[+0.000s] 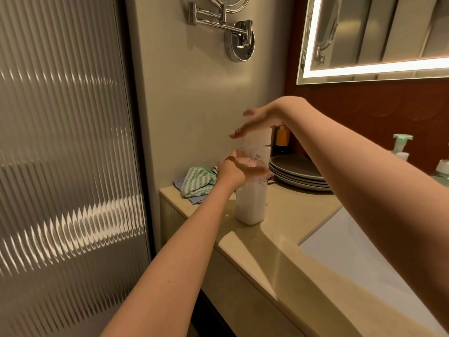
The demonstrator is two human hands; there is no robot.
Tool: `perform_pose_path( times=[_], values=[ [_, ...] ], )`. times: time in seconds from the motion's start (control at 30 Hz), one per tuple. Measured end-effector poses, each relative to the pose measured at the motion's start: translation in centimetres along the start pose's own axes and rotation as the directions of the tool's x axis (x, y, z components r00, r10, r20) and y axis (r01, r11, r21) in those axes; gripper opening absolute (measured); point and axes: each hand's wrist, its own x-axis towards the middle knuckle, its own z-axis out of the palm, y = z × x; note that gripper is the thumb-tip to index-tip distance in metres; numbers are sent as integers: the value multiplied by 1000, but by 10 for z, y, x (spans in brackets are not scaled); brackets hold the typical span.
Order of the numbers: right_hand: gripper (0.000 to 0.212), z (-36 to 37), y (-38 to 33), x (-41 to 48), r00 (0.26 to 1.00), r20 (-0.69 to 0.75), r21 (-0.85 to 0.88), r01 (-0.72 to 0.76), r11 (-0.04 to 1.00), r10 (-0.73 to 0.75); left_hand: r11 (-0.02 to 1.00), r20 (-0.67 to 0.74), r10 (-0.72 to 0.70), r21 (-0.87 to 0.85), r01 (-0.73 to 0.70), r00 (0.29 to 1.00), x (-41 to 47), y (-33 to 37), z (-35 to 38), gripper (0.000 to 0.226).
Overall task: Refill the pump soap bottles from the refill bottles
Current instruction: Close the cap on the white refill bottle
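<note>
Soap [249, 212], white and opaque, fills the lower part of the clear bottle [252, 190], which stands upright on the counter [279, 215]. The left hand [239, 172] grips the bottle round its middle, thumb across the near face and fingers showing pink through the clear wall. The right hand [257, 120] hovers just above the bottle's top, fingers straight and spread flat, holding nothing that can be made out. Motion blur hides the mouth, so I cannot tell whether a pump head sits there.

Behind the bottle and to its right lies a stack of grey plates [297, 172], with an orange-capped bottle [283, 137] beyond them. To its left a green-and-white cloth [198, 182] is bunched against the wall. A green pump bottle [402, 144] stands well to the right, past the white basin [352, 251].

Trouble from here would likely come through the top. If the flat hand presses down off-centre, the tall narrow bottle could tip against a one-handed hold, and any soap on its wall would let it slide in the grip. With the mouth open, a tilt would send soap over the counter toward the plates. The counter's near edge is also not far off.
</note>
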Motion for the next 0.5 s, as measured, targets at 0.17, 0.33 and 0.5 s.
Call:
perform_pose_path(
  times=[0.17, 0.33, 0.5],
  values=[
    [58, -4, 5, 2, 995, 76, 173, 50, 984, -64, 999, -29, 39, 26, -38, 999, 1, -3, 1, 68],
    [90, 6, 5, 9, 997, -45, -35, -58, 998, 57, 998, -10, -4, -57, 3, 1000, 4, -4, 1, 70],
    [69, 6, 12, 10, 991, 79, 255, 82, 963, -106, 1000, -15, -21, -17, 21, 1000, 11, -7, 2, 75]
  ],
)
